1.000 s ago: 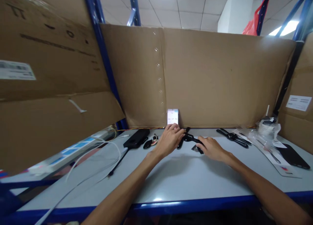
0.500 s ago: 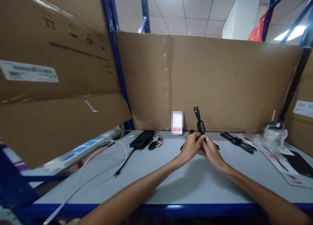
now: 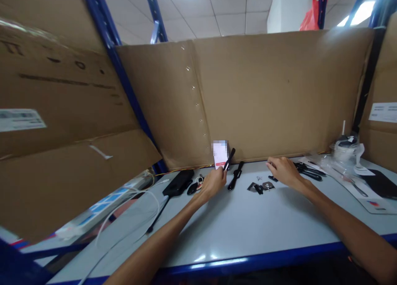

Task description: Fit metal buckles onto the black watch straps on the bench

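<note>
My left hand (image 3: 214,182) is closed round the lower end of a long black handle-like piece (image 3: 230,157), which tilts up in front of the phone. A similar black piece (image 3: 236,176) with a slotted middle lies on the table just right of that hand. My right hand (image 3: 285,171) hovers with its fingers bent together, and anything in them is too small or hidden to name. Below and left of it are a small silver cross-shaped part (image 3: 259,178), a small black part (image 3: 273,178) and several dark flat pieces (image 3: 259,188).
A lit phone (image 3: 220,156) leans on the cardboard wall (image 3: 248,95). At left lie keys (image 3: 192,188), a black box (image 3: 178,183) with a cable, and a power strip (image 3: 105,204). At right are black tools (image 3: 310,172), plastic packaging (image 3: 347,181) and a black slab (image 3: 380,182).
My hands have moved apart, the left leftward with a black piece and the right rightward. Small parts and a second black piece now show on the table. The view has tilted.
</note>
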`<state>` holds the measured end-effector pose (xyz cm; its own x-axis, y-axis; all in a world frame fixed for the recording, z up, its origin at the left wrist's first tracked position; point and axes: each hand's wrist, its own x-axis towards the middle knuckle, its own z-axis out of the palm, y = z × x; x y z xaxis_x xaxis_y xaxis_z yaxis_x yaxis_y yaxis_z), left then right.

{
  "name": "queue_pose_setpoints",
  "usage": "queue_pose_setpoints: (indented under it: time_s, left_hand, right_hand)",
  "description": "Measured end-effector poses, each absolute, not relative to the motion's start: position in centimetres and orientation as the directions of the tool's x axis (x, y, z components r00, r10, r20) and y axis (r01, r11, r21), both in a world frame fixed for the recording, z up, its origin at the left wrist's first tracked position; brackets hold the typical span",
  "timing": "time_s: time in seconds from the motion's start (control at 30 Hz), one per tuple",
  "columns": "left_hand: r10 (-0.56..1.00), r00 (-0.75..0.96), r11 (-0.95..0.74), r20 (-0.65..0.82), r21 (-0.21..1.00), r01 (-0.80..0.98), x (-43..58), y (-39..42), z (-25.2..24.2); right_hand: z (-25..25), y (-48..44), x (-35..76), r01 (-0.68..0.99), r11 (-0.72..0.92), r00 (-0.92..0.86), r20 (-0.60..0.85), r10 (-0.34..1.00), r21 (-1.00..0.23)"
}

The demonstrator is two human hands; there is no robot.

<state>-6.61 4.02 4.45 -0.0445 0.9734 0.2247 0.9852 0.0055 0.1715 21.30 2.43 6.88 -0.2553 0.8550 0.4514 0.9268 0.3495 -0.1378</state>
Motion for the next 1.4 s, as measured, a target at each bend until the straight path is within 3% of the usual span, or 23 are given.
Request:
queue_pose_setpoints:
  time_s: [0.13, 0.77, 0.97, 1.17, 1.4]
  left_hand:
    - [0.990, -0.034, 0.017, 0.136, 0.122, 0.992, -6.3, 4.7, 3.3]
    - [0.995, 0.082, -0.082, 0.057, 0.013, 0.997, -5.0, 7.9, 2.2]
    - [0.993, 0.087, -0.085, 0.085, -0.024, 0.996, -4.9, 7.9, 2.5]
    - [0.963, 0.082, -0.095, 0.255, 0.039, 0.995, -2.0, 7.2, 1.6]
    - [0.969, 0.151, -0.168, 0.194, 0.072, 0.983, 0.4, 8.3, -1.3]
  right_hand:
    - [6.8, 2.6, 21.7, 0.944, 0.314, -0.238, 0.445, 0.863, -0.104]
    - [6.9, 3.4, 22.6, 0.955, 0.283, -0.215, 0.458, 0.862, -0.084]
    - [7.5, 4.2, 24.1, 0.969, 0.215, -0.124, 0.503, 0.855, -0.126]
    - [8.5, 5.5, 27.7, 0.967, 0.088, 0.063, 0.560, 0.826, -0.238]
    - [8.3, 7.0, 31.3, 0.963, -0.038, 0.192, 0.580, 0.792, -0.267]
